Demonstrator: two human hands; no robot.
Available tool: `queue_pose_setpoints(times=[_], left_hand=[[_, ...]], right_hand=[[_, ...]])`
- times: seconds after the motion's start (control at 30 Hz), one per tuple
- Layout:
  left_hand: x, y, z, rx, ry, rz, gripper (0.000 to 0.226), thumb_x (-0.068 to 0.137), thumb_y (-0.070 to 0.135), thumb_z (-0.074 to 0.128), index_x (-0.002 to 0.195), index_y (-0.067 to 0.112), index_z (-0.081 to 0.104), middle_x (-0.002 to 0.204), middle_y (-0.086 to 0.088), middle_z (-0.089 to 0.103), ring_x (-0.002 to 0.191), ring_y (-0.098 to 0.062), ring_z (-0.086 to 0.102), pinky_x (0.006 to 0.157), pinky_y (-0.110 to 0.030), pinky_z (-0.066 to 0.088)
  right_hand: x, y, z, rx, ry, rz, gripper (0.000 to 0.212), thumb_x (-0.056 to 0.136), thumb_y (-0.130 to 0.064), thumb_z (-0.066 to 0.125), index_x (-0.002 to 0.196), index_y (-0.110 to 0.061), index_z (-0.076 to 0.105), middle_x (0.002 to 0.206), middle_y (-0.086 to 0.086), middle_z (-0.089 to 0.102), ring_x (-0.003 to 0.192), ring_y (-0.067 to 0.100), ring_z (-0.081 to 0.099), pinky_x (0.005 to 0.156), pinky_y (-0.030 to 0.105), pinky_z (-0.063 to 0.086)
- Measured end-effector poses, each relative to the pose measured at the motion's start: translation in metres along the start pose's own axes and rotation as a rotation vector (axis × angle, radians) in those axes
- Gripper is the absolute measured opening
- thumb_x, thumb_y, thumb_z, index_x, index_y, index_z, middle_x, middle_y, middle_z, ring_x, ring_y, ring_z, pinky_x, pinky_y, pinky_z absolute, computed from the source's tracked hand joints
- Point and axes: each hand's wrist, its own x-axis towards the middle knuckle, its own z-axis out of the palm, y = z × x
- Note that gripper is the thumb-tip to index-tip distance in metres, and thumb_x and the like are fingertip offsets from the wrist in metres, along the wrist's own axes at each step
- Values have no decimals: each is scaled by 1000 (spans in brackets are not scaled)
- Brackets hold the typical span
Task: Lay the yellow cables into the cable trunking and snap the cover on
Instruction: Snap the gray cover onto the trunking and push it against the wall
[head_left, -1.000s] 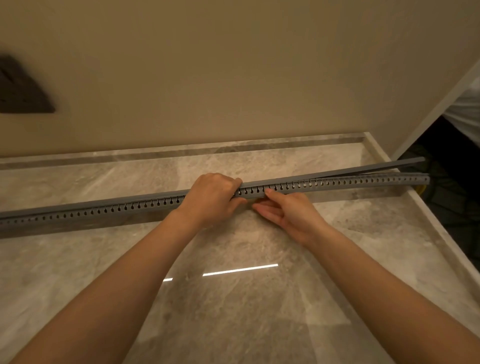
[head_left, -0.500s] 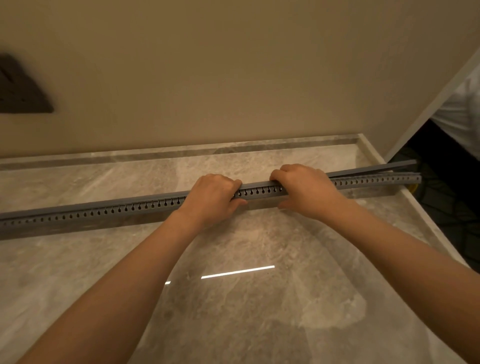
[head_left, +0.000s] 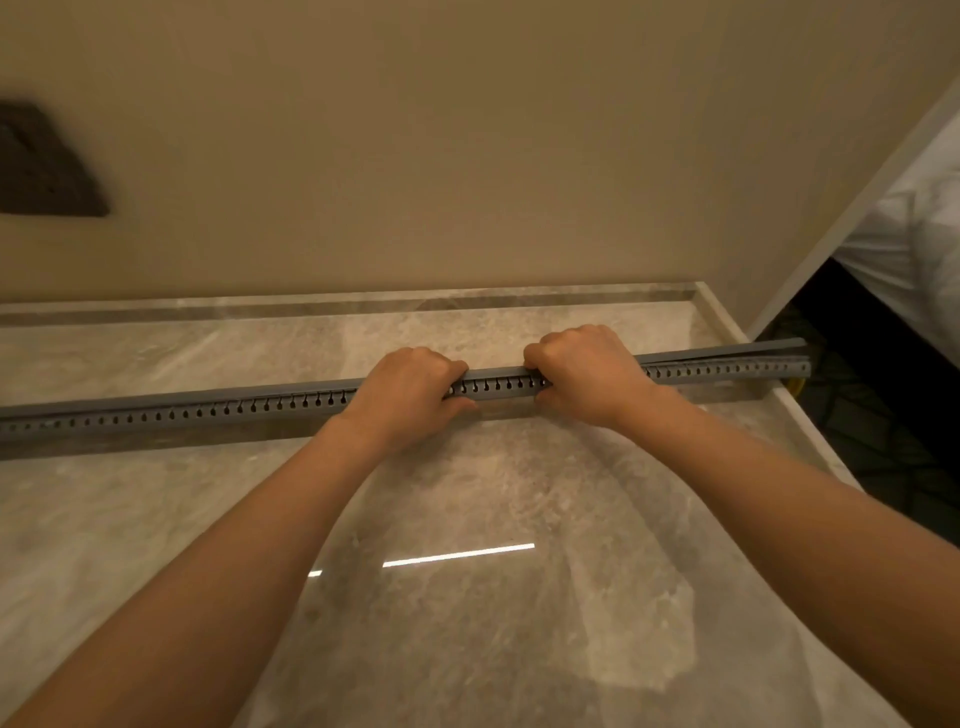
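Note:
A long grey slotted cable trunking (head_left: 208, 410) lies across the marble counter from left edge to right edge. Its grey cover (head_left: 727, 354) sits on top and stands slightly lifted off the trunking at the far right end. My left hand (head_left: 410, 395) grips the trunking and cover near the middle, fingers curled over the top. A short way to its right, my right hand (head_left: 582, 374) grips them the same way. A bit of yellow cable (head_left: 796, 385) shows below the trunking's right end; the rest of the cables is hidden inside.
The marble counter (head_left: 467, 597) runs up to a beige wall (head_left: 467, 156) behind the trunking, with a raised rim at the back and right. Past the right edge is a dark gap and white cloth (head_left: 914, 228). A dark patch (head_left: 41, 166) marks the wall at left.
My right hand left the counter in front of the trunking, moved up and right, and now curls over the cover. My left hand has stayed in place.

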Motion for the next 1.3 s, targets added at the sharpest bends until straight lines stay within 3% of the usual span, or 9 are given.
queue_pose_setpoints(times=[0.2,0.3,0.4,0.53,0.77,1.0,1.3], left_hand=[[3,26,-9,108,-62,-229,22,82,34,59,74,14,55,75,-1,48,71,-22,49,56,-29,31],[9,48,-11,144,-66,-299,8,81,18,58,84,11,59,88,-6,56,80,-24,52,57,-32,33],[15,73,-9,152,-54,-307,13,83,7,56,96,8,58,104,-8,53,98,-25,49,61,-32,34],[24,95,-5,211,-77,-334,18,88,6,53,104,7,58,112,-10,50,108,-25,44,73,-32,41],[28,99,-7,361,-163,-304,18,90,6,49,106,5,58,112,-12,50,106,-26,47,77,-33,45],[30,98,-11,404,-238,-284,22,90,14,51,109,5,58,108,-13,53,102,-29,51,75,-37,44],[30,94,-8,388,-218,-280,20,85,16,53,101,7,62,99,-12,57,93,-29,53,68,-35,41]], right_hand=[[-5,7,4,90,70,-25,21,79,-28,61,97,-18,64,89,2,65,76,26,59,58,30,35],[-6,10,7,123,91,-44,22,78,-28,61,98,-18,64,90,2,64,79,25,59,59,29,35],[-10,13,10,173,137,-44,24,79,-30,60,99,-19,64,92,2,65,85,25,59,60,30,35],[-15,13,18,263,214,-45,22,81,-29,59,101,-20,65,91,3,67,87,25,60,60,30,34],[-20,21,30,323,289,-105,20,84,-32,57,100,-20,64,90,1,65,88,22,57,60,31,37],[-25,30,27,415,213,-178,26,85,-26,58,109,-17,63,98,4,63,94,23,54,72,38,48],[-50,64,35,233,274,-194,36,81,-13,64,117,-15,60,102,6,63,92,26,53,68,34,39]])
